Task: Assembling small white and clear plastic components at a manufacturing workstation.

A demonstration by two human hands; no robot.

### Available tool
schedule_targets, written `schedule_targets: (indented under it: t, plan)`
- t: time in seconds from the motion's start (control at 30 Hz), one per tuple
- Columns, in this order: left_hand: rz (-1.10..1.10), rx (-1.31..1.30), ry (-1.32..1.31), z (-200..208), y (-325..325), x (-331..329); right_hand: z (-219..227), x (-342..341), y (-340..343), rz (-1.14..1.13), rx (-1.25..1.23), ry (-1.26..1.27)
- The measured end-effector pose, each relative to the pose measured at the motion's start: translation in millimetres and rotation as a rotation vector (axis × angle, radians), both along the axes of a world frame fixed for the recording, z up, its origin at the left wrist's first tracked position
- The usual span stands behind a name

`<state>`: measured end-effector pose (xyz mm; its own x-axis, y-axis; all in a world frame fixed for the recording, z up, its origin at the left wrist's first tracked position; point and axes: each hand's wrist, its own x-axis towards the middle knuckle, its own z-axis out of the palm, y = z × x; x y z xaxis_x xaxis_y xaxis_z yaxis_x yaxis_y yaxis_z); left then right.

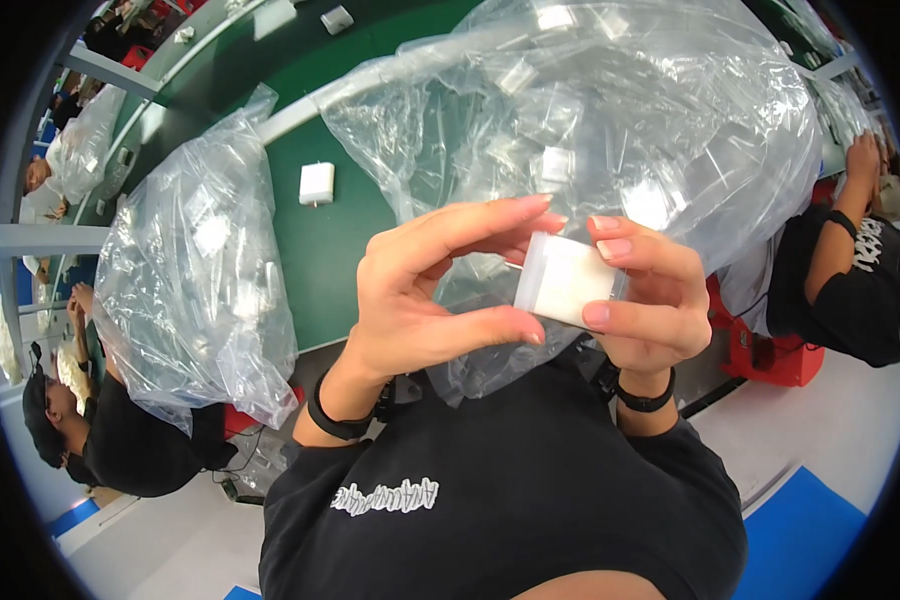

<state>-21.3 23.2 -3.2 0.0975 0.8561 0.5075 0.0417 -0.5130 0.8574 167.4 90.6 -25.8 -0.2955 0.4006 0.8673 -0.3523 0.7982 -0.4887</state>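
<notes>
Right hand [660, 295] has its grip pinched on a small white block [573, 284], held up just past the person's black shirt [500, 480]. Left hand [440, 285] curls round the block's left side; honestly can't tell if that grip's clamped on. Further out there's a big clear bag [660, 110], plus another white block [317, 184] sitting on the green worktop [315, 275].

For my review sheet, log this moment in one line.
right hand: gripping white block; left hand: beside it, contact unclear; nearby: clear bag, second white block
</notes>
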Motion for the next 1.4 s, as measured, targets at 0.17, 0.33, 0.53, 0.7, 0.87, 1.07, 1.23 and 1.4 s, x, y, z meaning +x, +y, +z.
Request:
schedule_targets:
  t: [0.17, 0.33, 0.53, 0.7, 0.87, 1.07, 1.23, 1.4]
  plan:
    - [0.152, -0.068, 0.104, 22.2, 16.3, -10.9, 17.9, 8.1, -8.2, -0.203, -0.170, -0.206]
    - [0.719, -0.320, 0.112, -9.8, 101.1, -96.7, 9.1, 25.4, -10.6, -0.262, -0.232, -0.203]
    - [1.041, -0.353, 0.331, -66.5, 138.8, -212.7, 14.7, 23.0, -15.6, -0.171, -0.262, -0.253]
    - [1.211, -0.429, 0.554, -56.9, 84.7, -161.9, 8.4, 18.9, -9.2, -0.157, -0.323, -0.235]
    - [1.139, -0.641, 0.995, -74.2, 7.9, -109.9, 10.0, 12.0, -10.0, -0.085, -0.347, -0.321]
    - [0.955, -0.542, 0.043, -52.0, -0.6, -91.2, 15.4, -0.8, -23.5, -0.109, -0.456, -0.347]
    - [0.242, -0.633, -0.645, -0.9, -13.1, 11.2, 18.7, -32.8, -26.7, -0.328, -0.203, -0.238]
    - [0.357, -0.570, -0.359, -8.7, 25.7, -7.8, -13.2, 3.4, -25.5, -0.431, -0.317, -0.170]
